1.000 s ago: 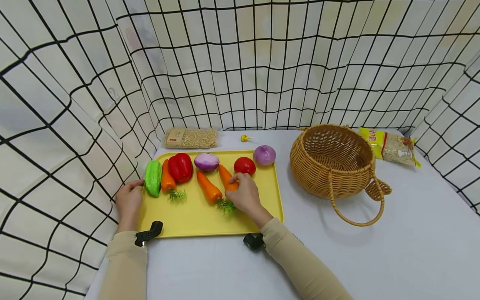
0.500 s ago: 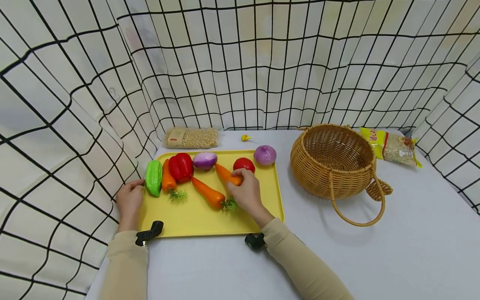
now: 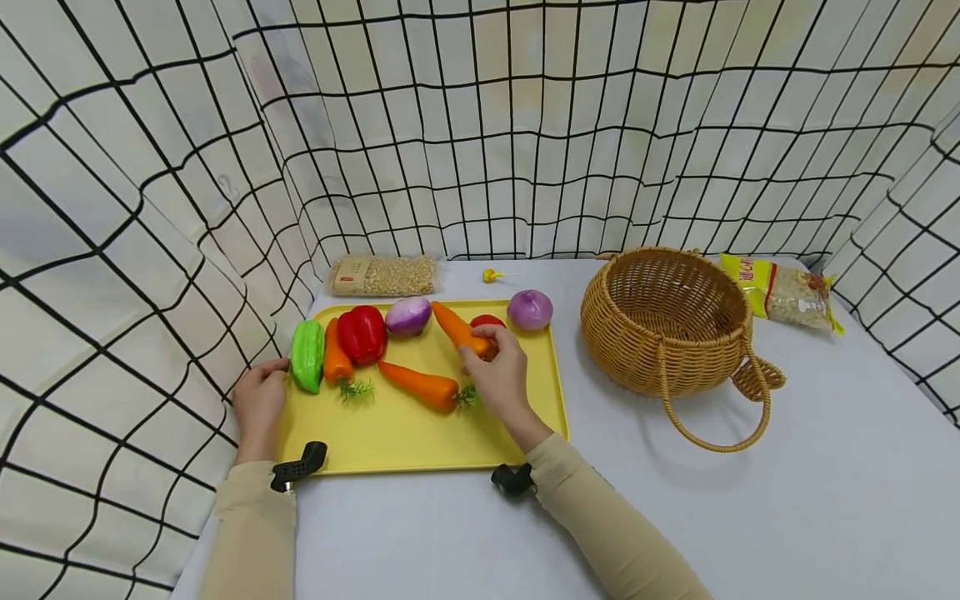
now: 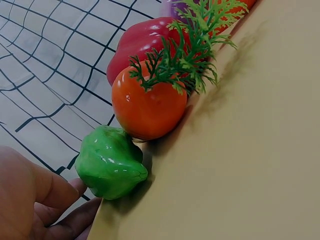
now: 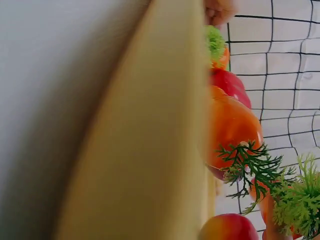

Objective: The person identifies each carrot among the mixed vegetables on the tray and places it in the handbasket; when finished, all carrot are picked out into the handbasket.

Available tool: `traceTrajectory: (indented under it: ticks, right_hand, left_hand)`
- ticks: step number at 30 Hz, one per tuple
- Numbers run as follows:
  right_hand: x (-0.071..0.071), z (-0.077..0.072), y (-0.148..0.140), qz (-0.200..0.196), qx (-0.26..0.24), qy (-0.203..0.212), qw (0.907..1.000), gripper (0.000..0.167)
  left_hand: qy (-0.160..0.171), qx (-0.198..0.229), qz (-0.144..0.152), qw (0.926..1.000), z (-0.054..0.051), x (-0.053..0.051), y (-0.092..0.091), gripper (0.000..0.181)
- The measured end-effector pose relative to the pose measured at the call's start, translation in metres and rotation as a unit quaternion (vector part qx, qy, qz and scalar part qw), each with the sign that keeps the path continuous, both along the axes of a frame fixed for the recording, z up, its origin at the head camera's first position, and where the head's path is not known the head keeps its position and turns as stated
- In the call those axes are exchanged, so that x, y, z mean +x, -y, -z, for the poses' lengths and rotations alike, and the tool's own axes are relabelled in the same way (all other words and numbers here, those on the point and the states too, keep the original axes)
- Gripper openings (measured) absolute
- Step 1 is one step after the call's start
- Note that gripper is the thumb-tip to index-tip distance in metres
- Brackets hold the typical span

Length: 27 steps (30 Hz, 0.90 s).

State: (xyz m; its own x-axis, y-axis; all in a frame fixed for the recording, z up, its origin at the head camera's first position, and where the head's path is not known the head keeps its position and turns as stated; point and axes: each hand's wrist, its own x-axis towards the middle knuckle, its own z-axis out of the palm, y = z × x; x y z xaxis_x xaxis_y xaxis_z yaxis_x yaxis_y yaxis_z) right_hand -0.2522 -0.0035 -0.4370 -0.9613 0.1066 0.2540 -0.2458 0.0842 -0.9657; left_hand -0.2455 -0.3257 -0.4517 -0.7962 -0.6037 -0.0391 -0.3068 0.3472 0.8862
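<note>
In the head view my right hand [image 3: 501,372] pinches a carrot [image 3: 453,323] near its leafy end, its tip raised above the yellow tray [image 3: 360,442]. Partly behind those fingers is a red tomato [image 3: 487,320]. A second carrot [image 3: 422,386] lies slantwise on the tray, left of that hand. My left hand [image 3: 258,408] grips the tray's left edge, beside a green ridged vegetable [image 4: 110,162]. Next to it are a third carrot [image 4: 150,102] and a red bell pepper [image 3: 362,335]. The held carrot's green leaves [image 5: 300,205] show in the right wrist view.
A purple-and-white eggplant-like piece [image 3: 408,317] and a purple onion [image 3: 529,310] sit along the tray's back. Right of it stands a wicker basket [image 3: 637,358] with its handle down. Grain bags [image 3: 382,276] and a small yellow item [image 3: 491,276] lie behind. Black netting [image 3: 465,150] encloses the table.
My right hand has lifted the carrot, moving it slightly up and right. The second carrot has swung flatter, and the purple-and-white piece has shifted and rolled. My left hand stays put.
</note>
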Motion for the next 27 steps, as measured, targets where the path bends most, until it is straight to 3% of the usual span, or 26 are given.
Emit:
traceTrajectory:
  ticks: [7, 12, 27]
  right_hand:
    - [-0.002, -0.013, -0.010, -0.044, -0.066, -0.010, 0.9968, 0.029]
    - [-0.004, -0.024, -0.020, -0.073, -0.086, -0.025, 0.9933, 0.029]
    - [-0.004, -0.047, -0.038, -0.061, -0.091, -0.037, 0.9933, 0.027]
  left_hand:
    - [0.002, 0.014, -0.007, 0.9999, -0.001, 0.000, -0.001, 0.042]
    - [0.007, 0.023, -0.008, 0.9997, -0.002, 0.000, -0.002, 0.043]
    - [-0.005, -0.002, 0.006, 1.0000, -0.002, 0.001, -0.001, 0.042]
